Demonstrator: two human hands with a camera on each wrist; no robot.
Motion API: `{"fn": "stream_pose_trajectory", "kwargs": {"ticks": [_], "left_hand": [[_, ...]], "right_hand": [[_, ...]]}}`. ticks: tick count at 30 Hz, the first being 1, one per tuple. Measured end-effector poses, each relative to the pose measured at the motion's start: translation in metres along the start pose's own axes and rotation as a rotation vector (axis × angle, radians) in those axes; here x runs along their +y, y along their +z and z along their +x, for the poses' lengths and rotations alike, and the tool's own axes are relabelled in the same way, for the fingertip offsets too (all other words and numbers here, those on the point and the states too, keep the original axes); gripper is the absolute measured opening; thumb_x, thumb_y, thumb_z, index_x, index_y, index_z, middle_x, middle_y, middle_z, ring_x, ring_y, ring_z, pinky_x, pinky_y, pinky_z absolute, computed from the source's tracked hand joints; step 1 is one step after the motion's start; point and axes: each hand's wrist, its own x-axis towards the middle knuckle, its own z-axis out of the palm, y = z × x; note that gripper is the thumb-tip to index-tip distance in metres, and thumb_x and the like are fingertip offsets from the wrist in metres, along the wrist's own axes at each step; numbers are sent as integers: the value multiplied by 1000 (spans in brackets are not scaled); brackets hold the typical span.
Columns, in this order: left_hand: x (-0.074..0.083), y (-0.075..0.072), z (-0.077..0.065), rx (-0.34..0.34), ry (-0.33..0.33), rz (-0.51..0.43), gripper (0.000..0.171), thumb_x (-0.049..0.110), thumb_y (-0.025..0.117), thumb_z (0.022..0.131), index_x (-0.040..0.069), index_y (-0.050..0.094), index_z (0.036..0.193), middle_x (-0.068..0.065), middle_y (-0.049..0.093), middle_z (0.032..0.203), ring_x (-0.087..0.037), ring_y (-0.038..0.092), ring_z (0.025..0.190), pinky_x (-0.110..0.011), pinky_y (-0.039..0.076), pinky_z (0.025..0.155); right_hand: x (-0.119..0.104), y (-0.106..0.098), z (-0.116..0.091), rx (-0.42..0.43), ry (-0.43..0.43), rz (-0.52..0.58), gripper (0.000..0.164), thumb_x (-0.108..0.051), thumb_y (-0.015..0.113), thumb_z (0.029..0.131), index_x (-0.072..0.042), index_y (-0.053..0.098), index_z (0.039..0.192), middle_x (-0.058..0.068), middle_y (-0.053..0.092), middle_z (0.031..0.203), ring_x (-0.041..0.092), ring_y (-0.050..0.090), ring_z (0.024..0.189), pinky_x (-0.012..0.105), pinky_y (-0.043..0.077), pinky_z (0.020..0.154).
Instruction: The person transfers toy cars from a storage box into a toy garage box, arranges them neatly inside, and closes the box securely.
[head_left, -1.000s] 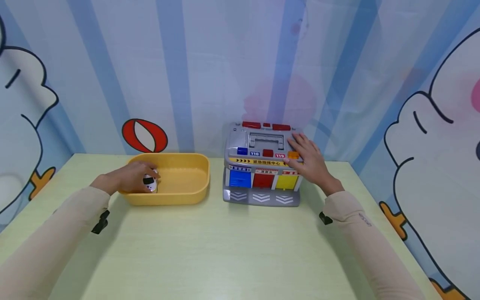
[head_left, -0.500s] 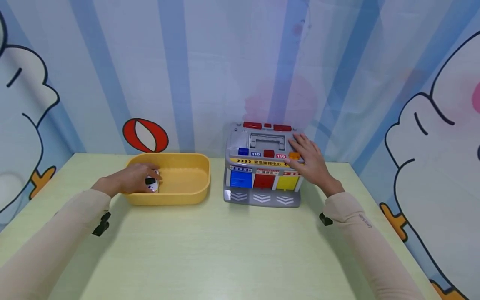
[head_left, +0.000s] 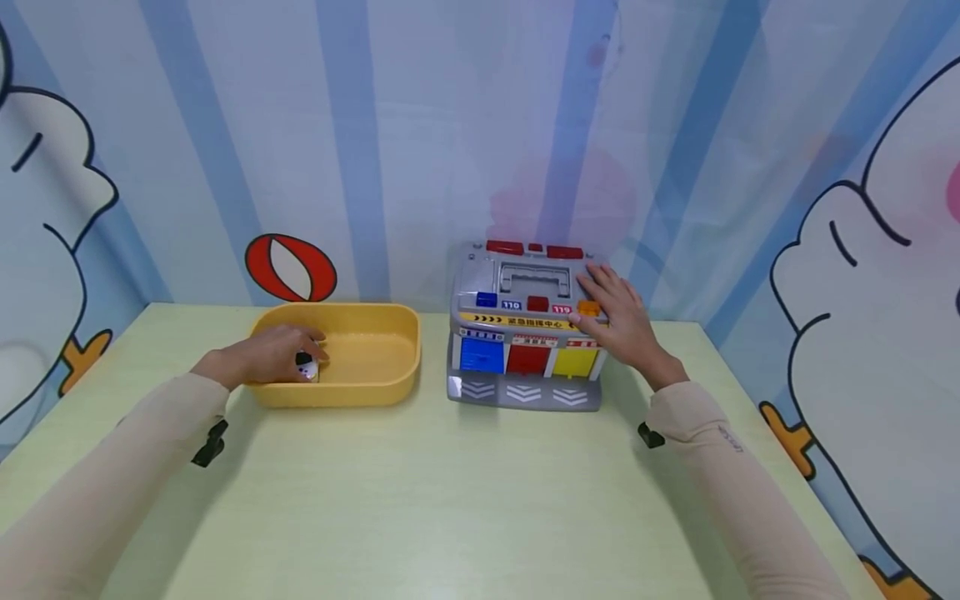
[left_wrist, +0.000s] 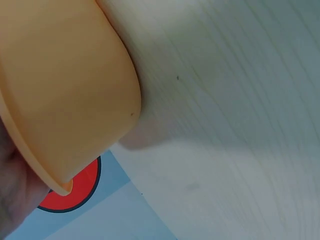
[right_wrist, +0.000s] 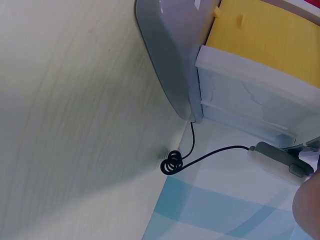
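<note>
Inside the left end of a yellow plastic tray (head_left: 375, 396), my left hand (head_left: 279, 353) grips a small white toy car (head_left: 309, 370) with a black window, its fingers curled over it. The fingers hide most of the car. My right hand (head_left: 618, 321) lies with fingers spread on the top right of a grey toy garage (head_left: 517, 393). The garage has blue, red and yellow doors, all down, and a folded carry handle on its roof. In the left wrist view only the outer wall of the tray (left_wrist: 75, 90) and part of the hand show.
Pale table (head_left: 450, 500) carries both tray and garage near its back edge, with a gap between them. Behind hangs a striped blue curtain (head_left: 420, 150). The right wrist view shows a grey handset (right_wrist: 277, 155) on a coiled black cord (right_wrist: 172, 163) at the garage's side.
My left hand has shifted slightly to the right in the tray and now covers more of the toy car. The right hand and the garage stay in place.
</note>
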Motion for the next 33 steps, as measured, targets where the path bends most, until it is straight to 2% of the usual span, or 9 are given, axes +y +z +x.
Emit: {"fn": "stream_pose_trajectory", "kwargs": {"ticks": [7,18,26,33], "left_hand": [[0,-2,1,-4,-11,-8,22,17,83,81,16,80,103,-23,58,137,-44,51,126,-62,43,107],[0,-4,1,14,19,53,23,21,84,80,15,80,102,-20,61,129,-39,55,118,-59,46,104],[9,-14,-2,36,-14,99,20,22,81,82,17,79,101,-19,58,134,-42,46,123,-63,39,106],[25,-28,-5,105,-63,163,30,25,83,77,14,79,105,-20,53,141,-45,39,126,-62,47,101]], "right_hand": [[-1,0,4,1,1,-3,74,-46,57,96,-11,33,156,11,21,167,31,8,157,59,4,124],[-3,2,5,-8,21,-14,74,-41,59,94,-11,33,156,10,21,168,31,7,157,58,3,125],[-2,2,3,-12,28,-13,74,-41,59,94,-11,33,157,11,20,168,31,6,157,58,3,125],[0,2,2,-11,26,-6,74,-43,59,94,-11,33,156,10,20,168,30,6,157,58,3,125]]}}
